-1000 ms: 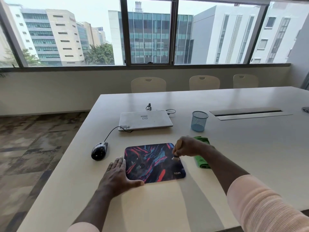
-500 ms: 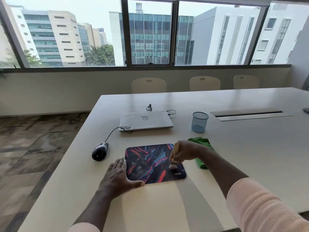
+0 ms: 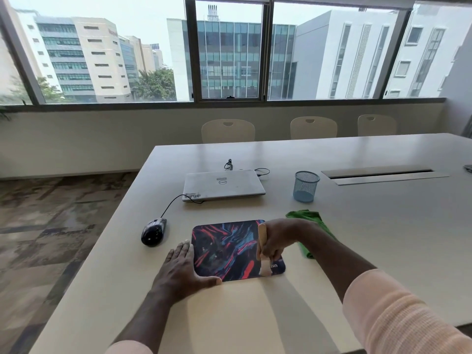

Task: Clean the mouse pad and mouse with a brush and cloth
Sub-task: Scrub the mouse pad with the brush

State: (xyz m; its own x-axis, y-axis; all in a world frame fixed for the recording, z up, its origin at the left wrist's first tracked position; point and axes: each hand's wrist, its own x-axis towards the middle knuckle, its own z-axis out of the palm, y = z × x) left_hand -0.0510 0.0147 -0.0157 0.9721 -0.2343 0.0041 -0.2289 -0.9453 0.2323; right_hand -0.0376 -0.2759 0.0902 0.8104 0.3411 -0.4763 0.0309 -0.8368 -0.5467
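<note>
Brushing mouse pad (image 3: 224,249) at front-right corner, likely early stage; your right hand (image 3: 279,238) fingers curl round brush (image 3: 262,233); left hand (image 3: 178,272) fingers flat, bracing pad on bench (image 3: 383,238); mouse (image 3: 153,231) lies left, cloth (image 3: 306,216) right, both pending

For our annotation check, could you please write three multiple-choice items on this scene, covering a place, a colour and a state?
1. Where does the mouse lie relative to the mouse pad?
A. on it
B. to its left
C. to its right

2. What colour is the cloth?
A. white
B. red
C. green

3. What is the right hand doing?
A. gripping the brush
B. lying flat and empty
C. holding the mouse

Answers:
1 B: the mouse sits on the table, off the mouse pad's left edge.
2 C: the cloth is plainly green.
3 A: its fingers curl round the brush handle, bristles down on the mouse pad.
</note>
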